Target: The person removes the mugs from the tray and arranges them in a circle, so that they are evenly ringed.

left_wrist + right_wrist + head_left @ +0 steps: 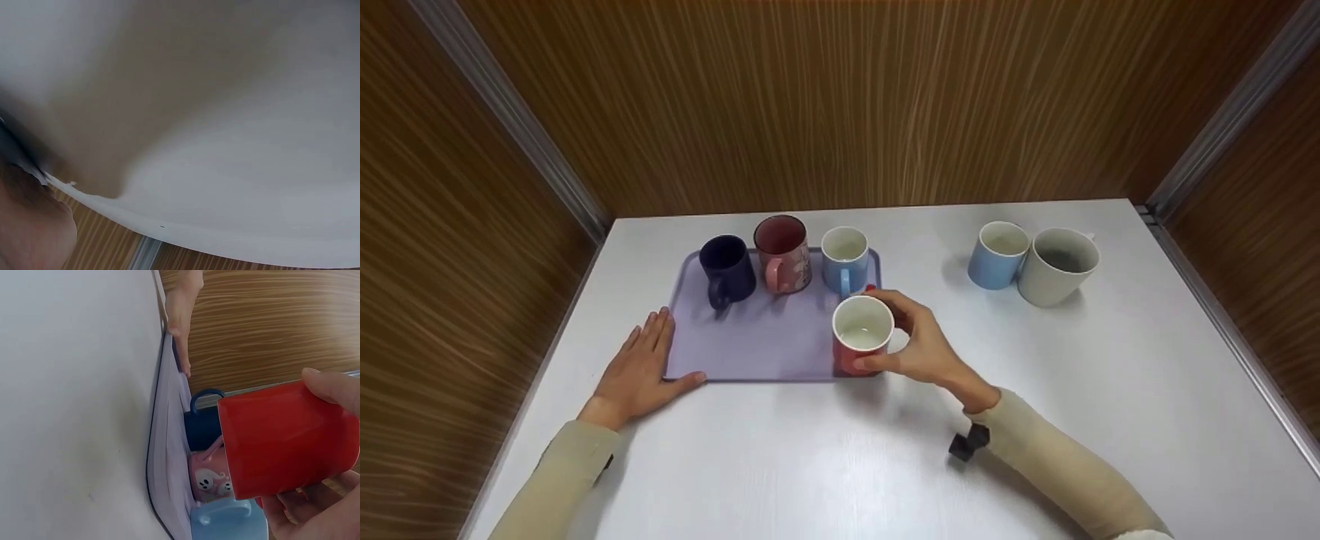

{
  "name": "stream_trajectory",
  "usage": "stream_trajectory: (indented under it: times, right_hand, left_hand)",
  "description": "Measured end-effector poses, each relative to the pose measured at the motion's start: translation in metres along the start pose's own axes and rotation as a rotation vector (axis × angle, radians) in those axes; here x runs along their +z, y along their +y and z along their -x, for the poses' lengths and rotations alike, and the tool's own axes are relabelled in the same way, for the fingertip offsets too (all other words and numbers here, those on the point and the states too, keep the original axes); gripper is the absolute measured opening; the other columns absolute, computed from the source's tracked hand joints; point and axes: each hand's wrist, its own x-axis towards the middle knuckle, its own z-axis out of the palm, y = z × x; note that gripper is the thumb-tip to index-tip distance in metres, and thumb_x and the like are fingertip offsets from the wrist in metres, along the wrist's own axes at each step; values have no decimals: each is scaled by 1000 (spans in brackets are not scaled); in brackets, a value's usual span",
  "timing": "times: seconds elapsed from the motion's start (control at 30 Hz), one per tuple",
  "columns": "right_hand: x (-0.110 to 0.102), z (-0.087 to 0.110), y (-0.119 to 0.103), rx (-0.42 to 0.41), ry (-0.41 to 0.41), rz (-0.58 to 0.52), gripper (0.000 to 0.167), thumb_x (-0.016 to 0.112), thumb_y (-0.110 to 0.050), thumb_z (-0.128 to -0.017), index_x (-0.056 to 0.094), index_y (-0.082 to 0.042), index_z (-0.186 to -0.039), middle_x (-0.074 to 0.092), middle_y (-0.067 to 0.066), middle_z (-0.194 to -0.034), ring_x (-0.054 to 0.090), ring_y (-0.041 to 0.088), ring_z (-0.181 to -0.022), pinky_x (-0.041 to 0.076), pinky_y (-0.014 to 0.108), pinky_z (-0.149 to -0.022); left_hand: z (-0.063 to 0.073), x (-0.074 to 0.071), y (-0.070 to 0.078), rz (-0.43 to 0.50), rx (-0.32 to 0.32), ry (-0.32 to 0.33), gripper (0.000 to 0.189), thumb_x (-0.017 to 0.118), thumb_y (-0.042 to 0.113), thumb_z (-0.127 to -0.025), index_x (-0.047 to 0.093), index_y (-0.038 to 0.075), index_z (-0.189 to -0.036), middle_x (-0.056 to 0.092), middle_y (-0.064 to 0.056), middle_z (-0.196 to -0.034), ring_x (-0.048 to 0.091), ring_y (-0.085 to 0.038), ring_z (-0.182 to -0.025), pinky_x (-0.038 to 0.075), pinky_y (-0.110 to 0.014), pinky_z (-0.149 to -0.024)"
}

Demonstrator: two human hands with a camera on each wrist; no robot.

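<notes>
My right hand (919, 341) grips a red mug (849, 358) with a white inside, thumb on the near side and fingers round the far side. In the right wrist view the mug (287, 439) hangs above the lilac tray (757, 345), apart from it, over the tray's front right corner. A bit of red shows beyond the mug, perhaps its handle. My left hand (637, 375) lies flat at the tray's front left corner, fingers straight along the side and thumb on the front edge. The left wrist view shows mostly white table and a blurred shadow.
Along the tray's back stand a dark blue mug (729, 266), a pink mug with ghost pictures (791, 262) and a light blue mug (840, 274). Off the tray at the right, another light blue mug (994, 262) stands beside a larger white mug (1050, 277). Wood-patterned panels (840, 105) surround the table.
</notes>
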Motion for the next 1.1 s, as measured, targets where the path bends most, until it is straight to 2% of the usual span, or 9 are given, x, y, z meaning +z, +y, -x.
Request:
stream_trajectory:
  times: [0.23,0.37,0.6,0.9,1.1]
  right_hand:
    - [-25,14,-6,8,61,37,89,103,-5,-64,62,-5,-143,71,10,-131,68,26,-117,56,27,-102]
    - [-41,23,-9,13,100,58,93,102,-3,-63,60,-2,-146,70,12,-134,67,23,-120,55,24,-104]
    - [-73,31,-12,40,124,77,93,101,3,-62,60,-1,-146,69,12,-135,66,18,-122,51,21,-109]
    - [-105,48,-3,42,212,7,91,94,17,-60,59,6,-143,69,14,-131,67,19,-117,54,22,-104]
    - [-125,62,4,73,280,38,91,93,20,-60,58,6,-143,70,8,-127,69,20,-113,56,21,-101]
  left_hand:
    - [1,-1,3,21,7,19,118,65,72,-94,22,-11,-165,16,-27,-176,14,-45,-165,15,-61,-133]
    - [1,-1,3,25,7,25,117,65,72,-94,22,-11,-165,16,-27,-176,14,-45,-164,16,-61,-132]
    - [-1,-2,2,26,-8,-15,120,63,74,-94,16,-9,-167,11,-25,-178,9,-44,-166,13,-60,-133]
    - [-2,-2,0,9,-3,-23,120,62,75,-95,16,-9,-167,10,-26,-178,10,-44,-165,13,-60,-134]
    - [-1,0,-1,15,-6,-20,120,62,75,-95,16,-9,-167,10,-25,-178,9,-44,-166,13,-60,-133]
